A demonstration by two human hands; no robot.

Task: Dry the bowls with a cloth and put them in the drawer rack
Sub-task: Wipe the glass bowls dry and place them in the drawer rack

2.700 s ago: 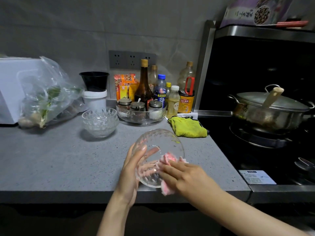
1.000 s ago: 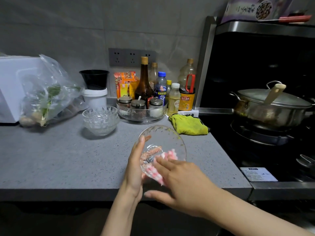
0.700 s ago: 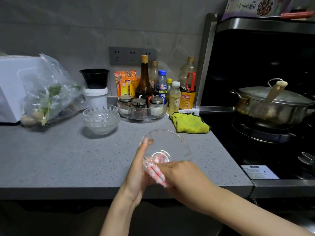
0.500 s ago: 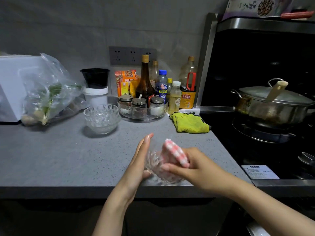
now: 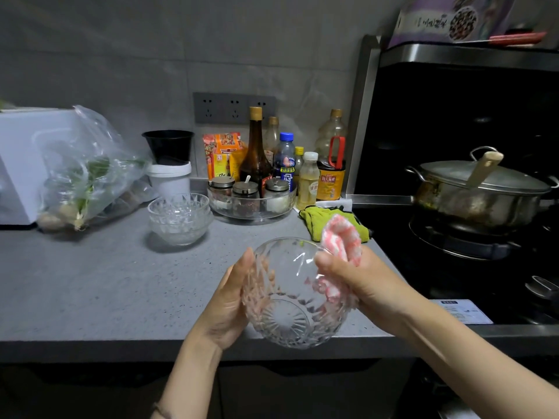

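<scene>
The glass bowl [image 5: 290,297] is over the counter's [image 5: 90,282] front edge; left hand [image 5: 230,300] flat against it, right hand [image 5: 366,285] gripping the cloth [image 5: 341,237] at its rim. The stacked bowls [image 5: 180,217] at the counter's back likely await drying; racking remains.

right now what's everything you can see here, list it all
bowl in hand: one, clear glass, held over the counter edge
cloth: one, pink and white, at that bowl's right rim
stacked bowls: number unclear, clear glass, back of counter
counter: one, grey
green rag: one, beside the stove
bag: one, clear, greens inside, left
box: one, white, far left
cup: one, black, on the tub
tub: one, white, behind stacked bowls
tray: one, clear, holds three jars
bottles: at least six, mixed, by the wall
packet: one, orange, by the wall
pot: one, steel, lidded, on the stove
stove: one, black, right
left hand: flat against the bowl's left side
right hand: grips the cloth
</scene>
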